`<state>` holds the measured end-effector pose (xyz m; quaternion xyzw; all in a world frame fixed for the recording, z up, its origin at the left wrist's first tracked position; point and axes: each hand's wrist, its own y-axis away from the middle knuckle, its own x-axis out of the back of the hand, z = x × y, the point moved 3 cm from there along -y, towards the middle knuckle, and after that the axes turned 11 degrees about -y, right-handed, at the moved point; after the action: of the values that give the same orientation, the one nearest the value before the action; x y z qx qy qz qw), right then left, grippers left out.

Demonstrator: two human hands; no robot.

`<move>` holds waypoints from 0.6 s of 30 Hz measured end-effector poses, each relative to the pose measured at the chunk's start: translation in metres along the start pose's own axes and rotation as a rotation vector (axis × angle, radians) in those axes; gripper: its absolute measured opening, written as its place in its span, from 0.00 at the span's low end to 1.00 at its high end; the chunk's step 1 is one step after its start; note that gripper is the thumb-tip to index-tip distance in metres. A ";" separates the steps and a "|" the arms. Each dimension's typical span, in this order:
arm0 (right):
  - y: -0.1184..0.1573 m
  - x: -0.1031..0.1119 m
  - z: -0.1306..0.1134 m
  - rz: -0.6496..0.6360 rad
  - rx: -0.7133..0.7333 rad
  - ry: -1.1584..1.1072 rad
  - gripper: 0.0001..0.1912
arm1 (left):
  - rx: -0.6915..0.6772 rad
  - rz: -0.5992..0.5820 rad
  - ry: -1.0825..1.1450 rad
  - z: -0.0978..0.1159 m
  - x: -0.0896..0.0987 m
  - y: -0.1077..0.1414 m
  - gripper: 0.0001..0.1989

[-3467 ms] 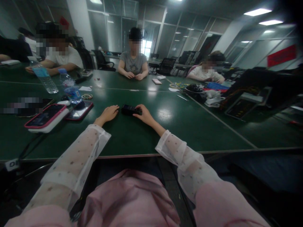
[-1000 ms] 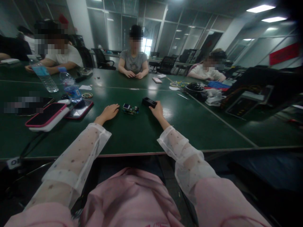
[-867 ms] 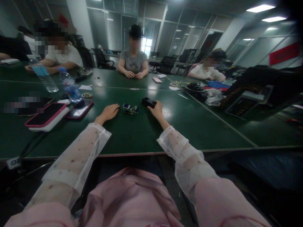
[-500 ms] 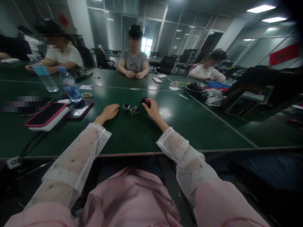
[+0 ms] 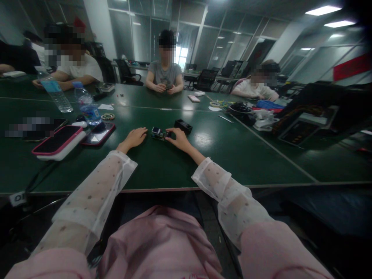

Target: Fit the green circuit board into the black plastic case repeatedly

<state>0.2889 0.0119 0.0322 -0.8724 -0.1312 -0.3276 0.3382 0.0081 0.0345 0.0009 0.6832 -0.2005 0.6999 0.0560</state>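
A small circuit board (image 5: 157,134) with a little screen lies on the green table in front of me. My right hand (image 5: 179,140) has its thumb and fingers closed around the board's right end. Just behind that hand sits a small black box (image 5: 183,126), partly covered by the fingers. My left hand (image 5: 135,138) rests flat on the table, left of the board and apart from it, with nothing in it.
To the left are a pink-edged phone (image 5: 59,140) on a white object, another phone (image 5: 100,134), two water bottles (image 5: 87,104) and a tape roll (image 5: 108,116). A pen (image 5: 226,119) and a cluttered pile (image 5: 263,116) lie right. Several people sit around the table.
My right hand has let go of the black box, which now stands on the table, and moved left onto the circuit board. My left hand stays put. The person opposite has raised their hands.
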 end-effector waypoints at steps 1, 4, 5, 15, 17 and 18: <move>0.000 -0.001 0.000 -0.002 -0.001 -0.008 0.21 | -0.001 0.001 0.004 0.000 0.000 0.000 0.26; 0.000 0.000 -0.001 -0.003 0.001 -0.020 0.21 | -0.001 0.005 0.006 -0.002 -0.002 -0.001 0.26; 0.000 0.001 -0.001 -0.005 0.001 -0.021 0.21 | 0.001 0.005 0.005 -0.002 -0.002 -0.001 0.26; -0.002 0.005 0.002 0.038 0.050 -0.036 0.20 | 0.008 -0.014 -0.004 0.002 0.001 0.001 0.26; -0.003 0.010 0.005 0.128 0.022 0.007 0.18 | 0.008 -0.016 -0.006 0.002 0.002 0.001 0.26; -0.003 0.013 0.008 0.178 0.003 0.036 0.18 | 0.007 -0.015 -0.005 0.002 0.002 0.001 0.26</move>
<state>0.3010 0.0197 0.0383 -0.8742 -0.0476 -0.3115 0.3695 0.0094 0.0321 0.0028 0.6868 -0.1930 0.6984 0.0582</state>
